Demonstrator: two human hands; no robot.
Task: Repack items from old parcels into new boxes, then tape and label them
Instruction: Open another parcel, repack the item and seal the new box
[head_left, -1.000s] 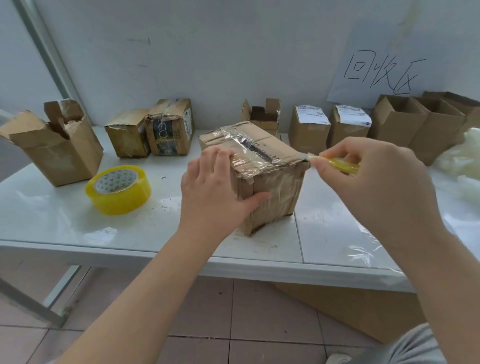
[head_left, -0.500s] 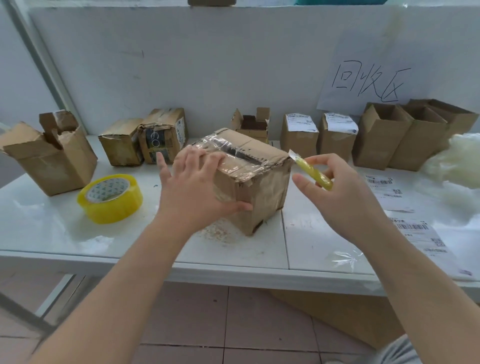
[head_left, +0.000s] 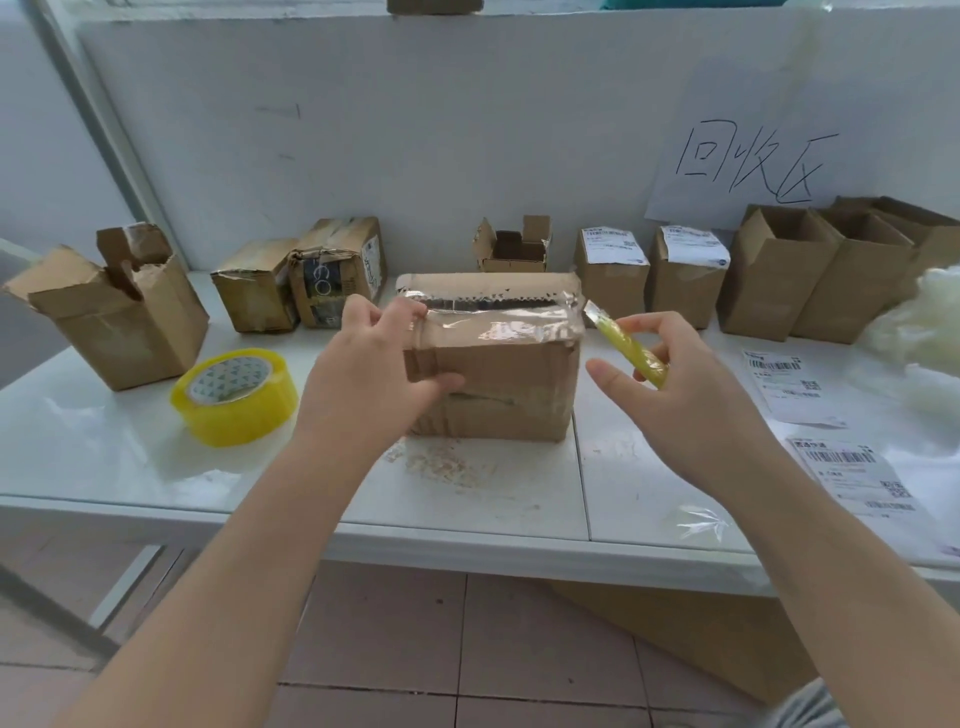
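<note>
You've swung the parcel (head_left: 498, 364) square, left hand (head_left: 363, 374) gripping its corner, right hand (head_left: 691, 395) pinching the cutter (head_left: 628, 348) clear of it — next seam ready.

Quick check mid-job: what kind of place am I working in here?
Likely a parcel repacking bench: cardboard boxes line the wall, loose shipping labels lie on the white table, and a yellow tape roll sits near the taped parcel.

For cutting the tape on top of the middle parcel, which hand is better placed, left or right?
Right, most likely. The right hand holds the yellow knife, its blade beside the top right corner of the parcel. The left hand grips the parcel's left end, steadying it.
</note>
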